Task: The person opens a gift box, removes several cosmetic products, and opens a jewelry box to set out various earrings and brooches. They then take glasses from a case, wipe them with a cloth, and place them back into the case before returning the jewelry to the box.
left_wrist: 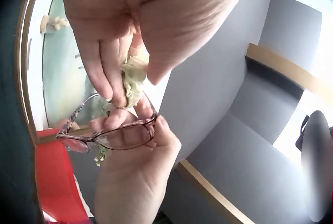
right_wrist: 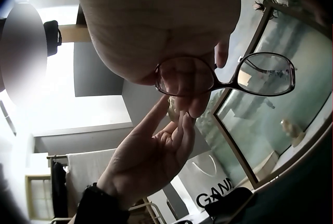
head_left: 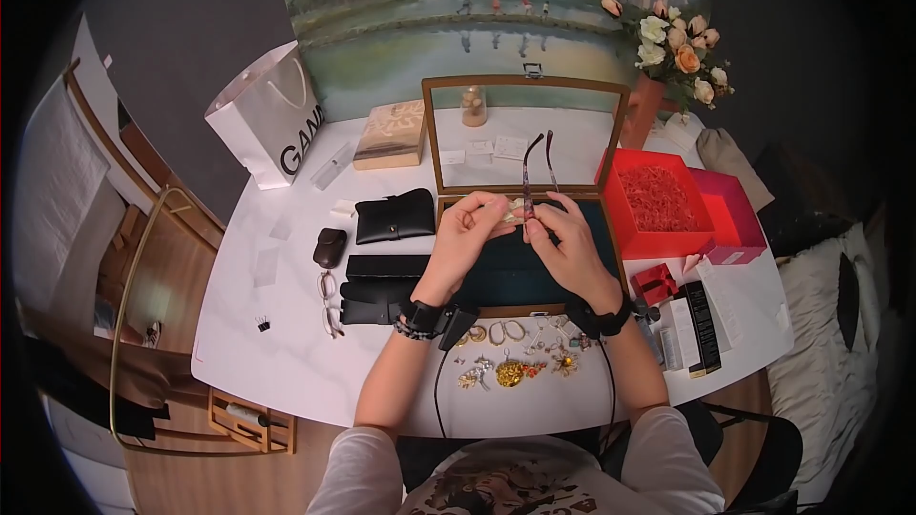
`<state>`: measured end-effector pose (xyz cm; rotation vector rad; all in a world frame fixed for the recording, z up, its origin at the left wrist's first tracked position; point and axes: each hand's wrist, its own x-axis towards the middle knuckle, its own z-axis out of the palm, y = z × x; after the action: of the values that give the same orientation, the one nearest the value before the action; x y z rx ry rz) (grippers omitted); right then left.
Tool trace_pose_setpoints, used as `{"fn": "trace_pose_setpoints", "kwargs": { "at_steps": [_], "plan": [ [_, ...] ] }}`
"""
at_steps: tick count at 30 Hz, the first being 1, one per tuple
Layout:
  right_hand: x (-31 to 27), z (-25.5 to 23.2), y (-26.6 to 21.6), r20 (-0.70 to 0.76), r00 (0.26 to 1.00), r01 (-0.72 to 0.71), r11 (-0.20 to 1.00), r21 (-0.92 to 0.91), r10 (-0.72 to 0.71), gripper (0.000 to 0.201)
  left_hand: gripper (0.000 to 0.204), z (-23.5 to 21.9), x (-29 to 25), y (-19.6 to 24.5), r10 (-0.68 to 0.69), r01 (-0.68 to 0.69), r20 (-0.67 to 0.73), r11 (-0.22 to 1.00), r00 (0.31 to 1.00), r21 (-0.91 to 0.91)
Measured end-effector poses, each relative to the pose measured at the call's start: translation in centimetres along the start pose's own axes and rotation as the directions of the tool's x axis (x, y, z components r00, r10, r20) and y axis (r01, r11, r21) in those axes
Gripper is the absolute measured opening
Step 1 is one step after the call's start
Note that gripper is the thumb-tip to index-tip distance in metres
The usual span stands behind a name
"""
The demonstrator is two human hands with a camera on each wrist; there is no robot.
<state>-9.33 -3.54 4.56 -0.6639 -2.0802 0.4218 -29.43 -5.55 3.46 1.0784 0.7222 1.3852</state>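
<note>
Both hands meet above the open glass-lidded case [head_left: 523,312]. My right hand [head_left: 570,246] holds dark-framed glasses [right_wrist: 266,93] by the frame, their temple arms pointing up in the head view. My left hand [head_left: 468,242] pinches a crumpled pale yellow-green cloth or tissue [left_wrist: 134,77] close behind the lenses. In the left wrist view the right hand's [left_wrist: 136,177] thumb lies at the rim of one lens, and its fingertips reach the cloth. The left hand [right_wrist: 151,156] shows below the glasses in the right wrist view.
Left of the case lie a black pouch [head_left: 395,216], a brown case [head_left: 329,247], another pair of glasses [head_left: 328,303] and black cases [head_left: 370,303]. Jewellery [head_left: 516,372] lies in front. At the right are a red box [head_left: 655,239] and a flower vase [head_left: 641,113]; a white bag [head_left: 260,114] stands back left.
</note>
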Motion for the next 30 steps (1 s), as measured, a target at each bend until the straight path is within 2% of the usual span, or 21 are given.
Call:
{"fn": "trace_pose_setpoints", "kwargs": {
  "at_steps": [1, 3, 4, 6, 7, 8, 9, 10, 11, 12, 13, 15, 16, 18, 19, 21, 22, 25, 26, 28, 30],
  "plan": [
    [0.0, -0.1, 0.3, 0.007, 1.000, -0.014, 1.000, 0.013, 0.014, 0.015, 0.013, -0.3, 0.1, -0.2, 0.000, 0.000, 0.000, 1.000, 1.000, 0.000],
    [0.1, -0.3, -0.1, 0.021, 0.999, -0.040, 0.998, 0.049, 0.039, 0.015, 0.012, -1.0, 0.4, -0.7, 0.083, -0.092, 0.088, 0.991, 0.993, 0.099],
    [0.1, -0.4, -0.2, 0.037, 0.997, -0.068, 0.994, 0.084, 0.065, 0.016, 0.012, -1.1, 0.5, -1.2, 0.084, -0.093, 0.088, 0.991, 0.993, 0.100],
    [0.0, -0.1, 0.3, 0.045, 0.997, -0.068, 0.994, 0.086, 0.064, 0.017, 0.014, -0.9, 0.5, -1.6, 0.211, -0.209, 0.019, 0.946, 0.977, 0.249],
    [0.0, 0.0, 0.4, 0.053, 0.997, -0.069, 0.994, 0.088, 0.065, 0.018, 0.014, -1.0, 0.5, -1.7, 0.212, -0.210, 0.019, 0.945, 0.977, 0.250],
    [0.0, 0.1, 0.3, 0.053, 0.997, -0.069, 0.994, 0.088, 0.064, 0.018, 0.013, -1.0, 0.5, -1.6, 0.400, -0.358, 0.039, 0.769, 0.916, 0.529],
    [0.0, 0.3, 0.2, 0.045, 0.997, -0.072, 0.993, 0.096, 0.068, 0.019, 0.013, -1.0, 0.6, -1.5, 0.558, -0.441, 0.116, 0.494, 0.822, 0.749],
    [0.0, 0.3, 0.0, 0.038, 0.997, -0.076, 0.992, 0.104, 0.073, 0.019, 0.013, -1.0, 0.5, -1.4, 0.558, -0.441, 0.116, 0.494, 0.822, 0.749],
    [0.0, 0.3, 0.0, 0.038, 0.997, -0.076, 0.992, 0.104, 0.072, 0.019, 0.013, -0.7, 0.2, -1.1, 0.415, -0.342, 0.007, 0.739, 0.910, 0.580],
    [0.0, 0.3, -0.1, 0.038, 0.996, -0.081, 0.991, 0.106, 0.077, 0.019, 0.013, -0.5, 0.0, -0.7, 0.236, -0.201, -0.057, 0.911, 0.970, 0.360],
    [0.1, 0.2, -0.1, 0.038, 0.996, -0.086, 0.991, 0.106, 0.082, 0.019, 0.013, -0.3, -0.1, -0.5, 0.238, -0.203, -0.055, 0.911, 0.970, 0.359],
    [0.0, 0.2, 0.0, 0.049, 0.995, -0.086, 0.991, 0.104, 0.082, 0.019, 0.018, 0.0, -0.4, -0.2, 0.168, -0.140, -0.147, 0.973, 0.975, 0.186],
    [0.0, 0.1, 0.1, 0.062, 0.995, -0.088, 0.991, 0.104, 0.082, 0.019, 0.018, 0.2, -0.4, 0.0, 0.171, -0.143, -0.143, 0.972, 0.975, 0.185],
    [0.0, 0.0, 0.0, 0.078, 0.994, -0.080, 0.994, 0.078, 0.074, 0.019, 0.022, 0.5, -0.6, 0.3, 0.066, -0.061, -0.169, 0.998, 0.983, 0.034],
    [0.0, 0.0, 0.0, 0.098, 0.993, -0.073, 0.996, 0.055, 0.068, 0.019, 0.022, 0.6, -0.5, -0.1, 0.068, -0.063, -0.167, 0.997, 0.984, 0.034],
    [-0.1, 0.3, 0.3, 0.083, 0.995, -0.051, 0.997, 0.051, 0.046, 0.018, 0.029, 0.8, -0.3, -0.8, 0.015, -0.023, -0.074, 0.993, 0.997, -0.112],
    [-0.1, 0.5, 0.4, 0.069, 0.997, -0.029, 0.998, 0.047, 0.026, 0.018, 0.029, 0.7, -0.3, -0.9, 0.016, -0.024, -0.074, 0.993, 0.997, -0.112],
    [0.1, 0.2, -0.2, 0.063, 0.998, -0.027, 0.999, 0.032, 0.025, 0.017, 0.029, 1.6, -1.2, 0.9, -0.095, 0.093, 0.005, 0.966, 0.995, -0.240],
    [0.1, 0.1, -0.2, 0.062, 0.998, -0.028, 0.999, 0.031, 0.026, 0.017, 0.029, 1.8, -1.1, 0.8, -0.095, 0.094, 0.007, 0.966, 0.995, -0.241],
    [0.2, -0.1, -0.1, 0.070, 0.996, -0.050, 0.998, 0.042, 0.047, 0.016, 0.029, 2.2, -1.0, 0.3, 0.023, -0.018, 0.038, 0.991, 0.999, -0.130],
    [0.0, 0.2, 0.1, 0.060, 0.997, -0.041, 0.999, 0.035, 0.039, 0.016, 0.030, 2.5, -1.0, -0.2, 0.021, -0.019, 0.012, 0.989, 1.000, -0.144]
  ]
}}
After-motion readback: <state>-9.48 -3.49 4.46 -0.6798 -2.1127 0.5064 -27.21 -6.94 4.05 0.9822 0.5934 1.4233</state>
